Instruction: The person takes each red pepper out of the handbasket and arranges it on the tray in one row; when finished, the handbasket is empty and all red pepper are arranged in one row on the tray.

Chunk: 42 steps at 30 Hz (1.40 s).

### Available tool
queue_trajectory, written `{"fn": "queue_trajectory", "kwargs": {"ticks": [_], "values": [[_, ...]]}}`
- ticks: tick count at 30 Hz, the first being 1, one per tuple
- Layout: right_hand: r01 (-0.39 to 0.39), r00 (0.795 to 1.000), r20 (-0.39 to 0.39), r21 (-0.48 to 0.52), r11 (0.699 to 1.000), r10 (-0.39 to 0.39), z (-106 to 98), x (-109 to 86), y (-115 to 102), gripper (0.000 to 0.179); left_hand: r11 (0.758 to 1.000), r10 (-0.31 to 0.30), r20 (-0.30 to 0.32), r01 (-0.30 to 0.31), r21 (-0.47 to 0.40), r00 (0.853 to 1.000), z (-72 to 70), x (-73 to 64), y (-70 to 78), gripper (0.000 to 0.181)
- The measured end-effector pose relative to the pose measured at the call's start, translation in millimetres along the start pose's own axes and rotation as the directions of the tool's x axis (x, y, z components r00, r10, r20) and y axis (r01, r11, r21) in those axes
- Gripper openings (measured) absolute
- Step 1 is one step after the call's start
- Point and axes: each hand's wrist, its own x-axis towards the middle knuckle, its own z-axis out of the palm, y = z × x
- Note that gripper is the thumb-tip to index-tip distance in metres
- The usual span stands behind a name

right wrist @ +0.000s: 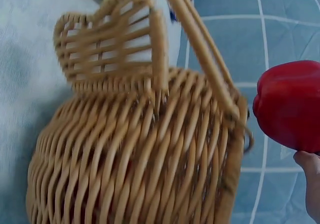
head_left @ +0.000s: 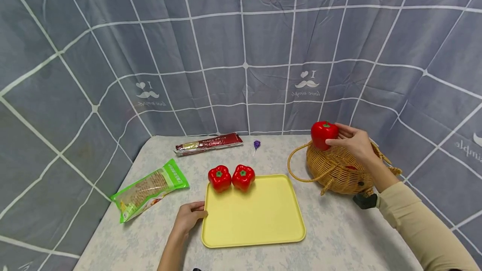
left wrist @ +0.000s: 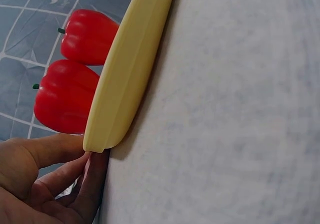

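Note:
A red bell pepper [head_left: 322, 135] is held up by my right hand [head_left: 354, 142], just above the wicker basket [head_left: 335, 168]. In the right wrist view, a thumb touches the underside of that pepper [right wrist: 292, 107], beside the woven basket [right wrist: 125, 154]. My left hand [head_left: 189, 217] pinches the left rim of the yellow tray [head_left: 256, 221]; in the left wrist view the thumb lies above the tray edge [left wrist: 122, 79] and the fingers below. Two more red bell peppers, a left one [head_left: 219, 178] and a right one [head_left: 243, 177], sit side by side at the tray's far left corner.
A green-edged clear food packet [head_left: 150, 189] lies at the table's left. Towards the back are a dark red wrapped packet [head_left: 208, 144] and a purple lollipop [head_left: 257, 144]. The basket's looped handle [head_left: 297, 170] sticks out toward the tray. A grey checked curtain [head_left: 267, 87] surrounds the table.

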Motion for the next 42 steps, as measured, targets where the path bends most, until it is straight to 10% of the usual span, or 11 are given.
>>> {"fn": "queue_trajectory", "kwargs": {"ticks": [21, 42], "values": [[0.112, 0.99, 0.059, 0.234, 0.966, -0.129, 91, -7.1, 8, 0.079, 0.998, 0.03, -0.048, -0.027, 0.058, 0.998, -0.4, -5.2, 0.0, 0.037], [0.044, 0.983, 0.152, 0.358, 0.933, -0.105, 163, -11.8, 39, 0.077, 0.998, 0.064, -0.032, -0.064, 0.015, 0.997, -10.1, -3.8, -3.8, 0.036]]}}
